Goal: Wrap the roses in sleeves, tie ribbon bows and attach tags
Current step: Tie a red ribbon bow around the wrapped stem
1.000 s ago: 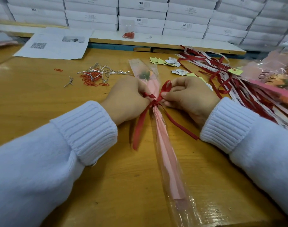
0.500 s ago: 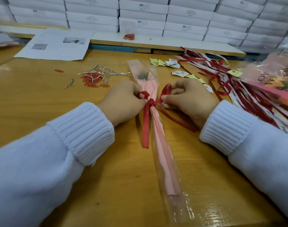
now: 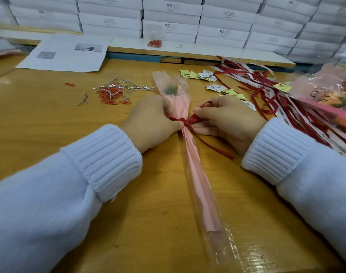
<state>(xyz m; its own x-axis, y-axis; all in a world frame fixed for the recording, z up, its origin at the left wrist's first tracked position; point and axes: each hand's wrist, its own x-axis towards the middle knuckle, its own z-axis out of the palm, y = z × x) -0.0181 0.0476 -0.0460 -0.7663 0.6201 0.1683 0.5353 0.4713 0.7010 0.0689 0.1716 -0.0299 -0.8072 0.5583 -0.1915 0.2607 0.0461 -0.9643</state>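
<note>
- Sleeved rose (image 3: 189, 154): lies on the wooden surface (image 3: 50, 115) at centre frame, bloom end toward upper centre, clear sleeve tail running to the lower right.
- Red ribbon (image 3: 185, 121): knotted round the sleeve just below the bloom; one tail trails right of the stem.
- Left hand (image 3: 152, 123): rests on the surface left of the knot, grip closed on the ribbon's left part; fingertips mostly hidden.
- Right hand (image 3: 227, 119): right of the knot, thumb and fingers pinching a ribbon loop, grip closed on it.
- Loose ribbons (image 3: 266, 91): red and white heap, right of centre.
- Paper tags (image 3: 207, 75): yellow and white, scattered above the right hand.
- Paper clips (image 3: 109, 96): red, mixed with silver twist ties (image 3: 124, 87), left of the bloom.
- Printed sheet (image 3: 65, 56): upper left.
- White boxes (image 3: 172, 16): stacked across the top.
- Wrapped roses (image 3: 329, 95): pile at the right edge.
</note>
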